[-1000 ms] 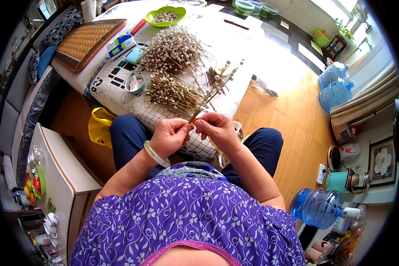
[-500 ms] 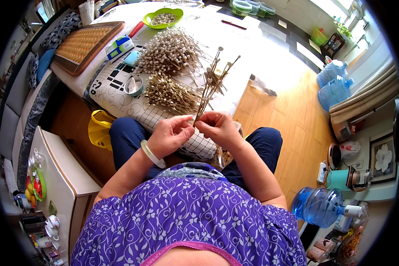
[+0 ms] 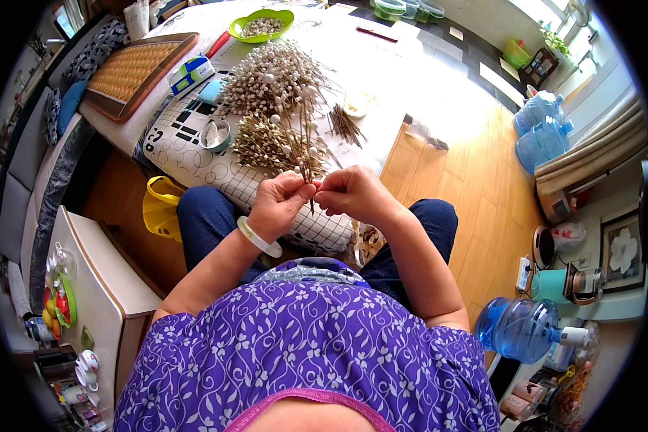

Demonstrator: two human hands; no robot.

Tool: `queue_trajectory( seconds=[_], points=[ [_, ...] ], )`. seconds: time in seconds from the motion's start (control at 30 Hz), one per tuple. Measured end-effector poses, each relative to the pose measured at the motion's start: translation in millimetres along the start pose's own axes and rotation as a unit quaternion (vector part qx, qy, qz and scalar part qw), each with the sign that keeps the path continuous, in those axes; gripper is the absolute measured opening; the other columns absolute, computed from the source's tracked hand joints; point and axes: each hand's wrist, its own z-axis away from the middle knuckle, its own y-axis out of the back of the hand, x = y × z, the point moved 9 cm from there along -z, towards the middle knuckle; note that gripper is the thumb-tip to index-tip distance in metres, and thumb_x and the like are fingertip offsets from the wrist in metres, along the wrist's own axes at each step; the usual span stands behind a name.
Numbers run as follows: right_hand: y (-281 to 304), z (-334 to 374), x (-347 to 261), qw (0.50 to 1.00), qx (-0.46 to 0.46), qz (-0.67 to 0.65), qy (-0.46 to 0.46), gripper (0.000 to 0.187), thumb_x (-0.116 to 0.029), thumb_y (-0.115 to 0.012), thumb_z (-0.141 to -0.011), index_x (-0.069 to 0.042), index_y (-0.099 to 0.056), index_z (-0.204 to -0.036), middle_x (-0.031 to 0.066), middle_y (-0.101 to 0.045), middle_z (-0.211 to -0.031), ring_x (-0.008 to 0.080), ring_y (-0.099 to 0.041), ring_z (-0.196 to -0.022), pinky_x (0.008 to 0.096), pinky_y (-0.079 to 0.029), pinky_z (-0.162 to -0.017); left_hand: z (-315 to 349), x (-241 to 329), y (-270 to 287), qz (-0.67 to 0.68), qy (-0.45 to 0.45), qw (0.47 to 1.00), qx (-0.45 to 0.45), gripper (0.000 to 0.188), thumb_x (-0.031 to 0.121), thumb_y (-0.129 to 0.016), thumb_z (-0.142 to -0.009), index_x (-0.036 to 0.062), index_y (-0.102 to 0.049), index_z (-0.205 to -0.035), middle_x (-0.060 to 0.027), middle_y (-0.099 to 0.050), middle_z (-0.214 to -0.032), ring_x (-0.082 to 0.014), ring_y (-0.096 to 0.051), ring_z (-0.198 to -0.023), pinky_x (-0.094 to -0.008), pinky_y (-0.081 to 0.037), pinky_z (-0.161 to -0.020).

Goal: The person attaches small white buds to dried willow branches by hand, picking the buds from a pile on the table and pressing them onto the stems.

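Note:
My left hand [image 3: 282, 205], with a pale bangle on its wrist, pinches a small bundle of thin brown stems [image 3: 306, 155] near its lower end. Round whitish beads tip these stems, which stand roughly upright. Close against the left fingertips, my right hand [image 3: 356, 194] is closed, thumb and fingers curled together; whatever lies between them is hidden. Just beyond the hands, a heap of stems with small pale buds [image 3: 255, 144] rests on the table. Farther back lies a larger heap of white-beaded stems [image 3: 270, 79].
The table [image 3: 183, 155] also carries a small round tub [image 3: 216, 135], short brown sticks [image 3: 345, 126], a green bowl of beads [image 3: 263, 27] and a blue-green packet [image 3: 191, 75]. A yellow bag [image 3: 162, 209] stands left of my knees. Large water bottles [image 3: 518, 327] are at right.
The bundle has swung from leaning right to nearly upright, slightly left. My left fingers have closed on its stems, where the right hand pinched them before. The short sticks now show.

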Motion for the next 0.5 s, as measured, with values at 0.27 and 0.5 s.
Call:
queue_trajectory(
  seconds=[0.27, 0.5],
  points=[
    [2.3, 3.9, -4.3, 1.000, 0.015, 0.017, 0.012, 0.011, -0.009, -0.064, -0.079, 0.002, -0.064, -0.077, 0.0023, -0.061, -0.064, 0.0050, -0.055, -0.057, 0.0199, -0.048, -0.052, -8.9, -6.6, 4.8, 0.080, 0.056, 0.995, -0.004, 0.009, 0.007, -0.065, -0.079, -0.0024, -0.065, -0.081, -0.0029, -0.060, -0.071, -0.0067, -0.054, -0.063, -0.0199, -0.044, -0.057],
    [1.8, 4.0, -4.9, 0.999, 0.016, 0.030, 0.011, 0.014, -0.014, -0.064, -0.078, -0.001, -0.066, -0.078, 0.0054, -0.063, -0.063, 0.0077, -0.059, -0.053, 0.0216, -0.047, -0.050, -9.6, -12.2, 0.5, 0.159, 0.092, 0.983, -0.014, 0.013, 0.010, -0.066, -0.079, -0.0025, -0.064, -0.081, -0.0070, -0.064, -0.074, -0.0085, -0.059, -0.064, -0.0196, -0.049, -0.058]
  ],
)
